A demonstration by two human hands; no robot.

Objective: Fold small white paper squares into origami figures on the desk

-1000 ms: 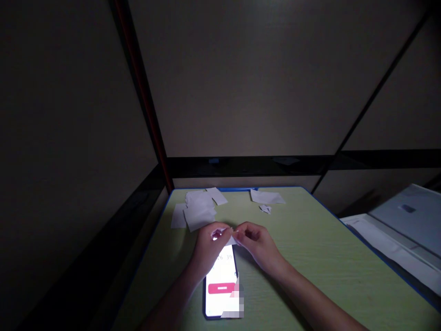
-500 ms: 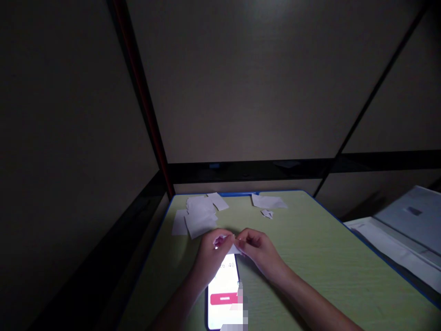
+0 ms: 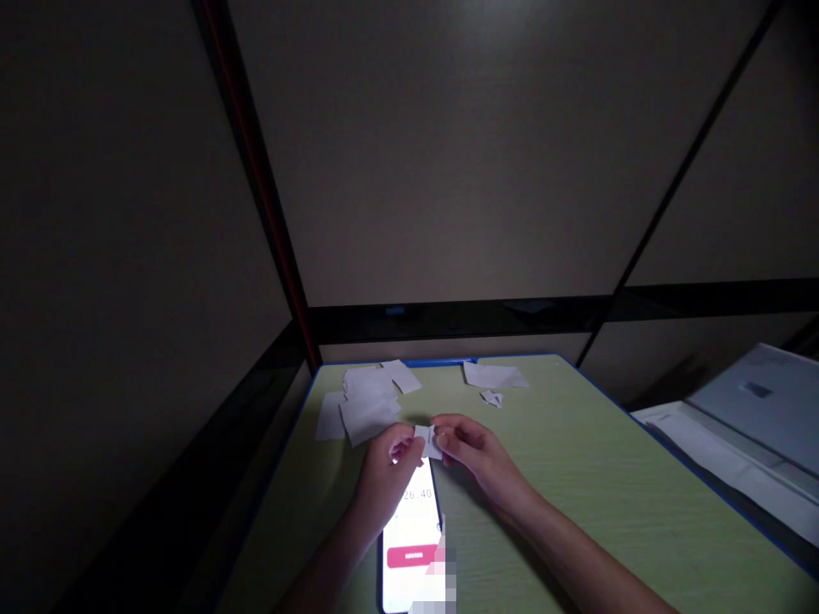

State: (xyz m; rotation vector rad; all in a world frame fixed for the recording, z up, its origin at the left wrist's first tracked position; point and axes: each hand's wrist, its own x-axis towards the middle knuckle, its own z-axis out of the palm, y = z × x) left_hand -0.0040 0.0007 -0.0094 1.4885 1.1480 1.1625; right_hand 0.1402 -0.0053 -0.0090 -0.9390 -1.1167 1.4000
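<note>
A small folded piece of white paper [image 3: 430, 443] is pinched between both hands above the table. My left hand [image 3: 388, 469] grips its left side with thumb and fingers. On the right side, my right hand [image 3: 472, 450] holds it between thumb and forefinger. Just below the hands lies a lit phone [image 3: 409, 529], showing digits and a red bar; my left hand and wrist cover part of it. Further back on the left are several overlapping white paper sheets [image 3: 371, 409]. A small folded paper [image 3: 492, 398] and a flat paper piece [image 3: 496, 376] lie beyond my right hand.
The light green table [image 3: 614, 503] has a blue edge and stands close to a panelled wall [image 3: 448, 188]. A blue strip [image 3: 441, 362] shows at the far edge. To the right, beside the table, sits a pale box-like object [image 3: 755, 401] with white sheets.
Both hands have risen slightly and the paper between them has tilted, so more of its face shows. The view has shifted a little; the other papers and phone lie as before.
</note>
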